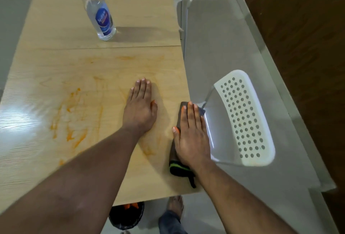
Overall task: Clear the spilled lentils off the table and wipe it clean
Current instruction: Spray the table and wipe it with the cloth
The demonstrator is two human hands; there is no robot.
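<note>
Orange lentil smears (74, 121) streak the light wooden table (93, 65), mostly on its left half, with fainter streaks near the front right. My left hand (141, 109) lies flat on the table, fingers straight, holding nothing. My right hand (192, 134) presses flat on a grey cloth (182, 106) with a black and green edge (178, 167) at the table's right edge. Part of the cloth hangs past the edge.
A clear water bottle (100, 17) with a blue label stands at the back of the table. A white perforated chair (240, 119) sits just right of the table. Under the front edge is a black bin (127, 215) with orange bits inside, and my foot (175, 207) beside it.
</note>
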